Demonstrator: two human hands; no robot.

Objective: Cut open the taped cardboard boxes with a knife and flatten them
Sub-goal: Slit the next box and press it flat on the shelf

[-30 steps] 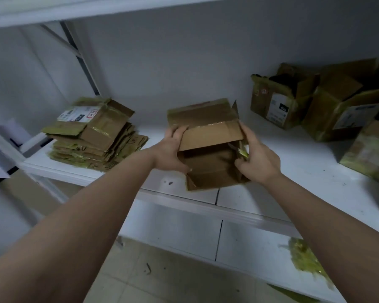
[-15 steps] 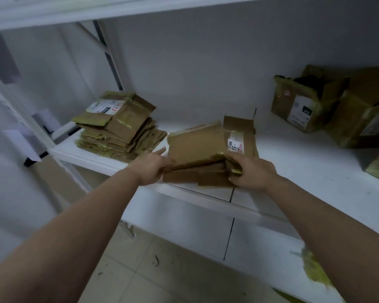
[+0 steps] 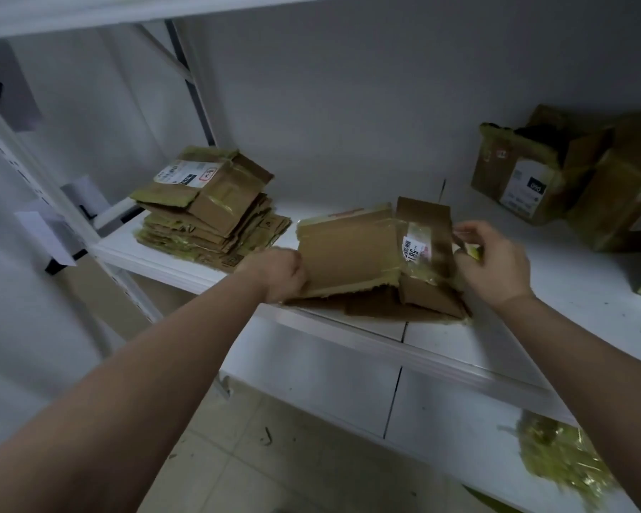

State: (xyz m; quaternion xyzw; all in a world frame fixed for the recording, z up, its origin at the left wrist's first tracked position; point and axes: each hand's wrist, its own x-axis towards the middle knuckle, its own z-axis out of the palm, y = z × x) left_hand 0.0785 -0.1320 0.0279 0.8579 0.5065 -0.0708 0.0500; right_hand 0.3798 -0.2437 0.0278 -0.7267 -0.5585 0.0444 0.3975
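A brown cardboard box [image 3: 352,253], pressed nearly flat, lies on the white shelf [image 3: 496,349] near its front edge. It has clear tape and a white label at its right end. My left hand [image 3: 280,274] grips the box's left edge with curled fingers. At the right end, my right hand [image 3: 493,262] touches the box. Its curled fingers hold a small yellow knife [image 3: 472,250], mostly hidden in the hand.
A stack of flattened boxes [image 3: 208,216] sits at the shelf's left end. Unflattened taped boxes [image 3: 526,179] stand at the back right, and another [image 3: 615,201] beside them. Yellow tape scraps [image 3: 559,460] lie on the lower shelf. A metal upright [image 3: 52,201] rises on the left.
The box stood open between my hands a second ago. It has been folded down and pressed nearly flat on the shelf. My view shifted left.
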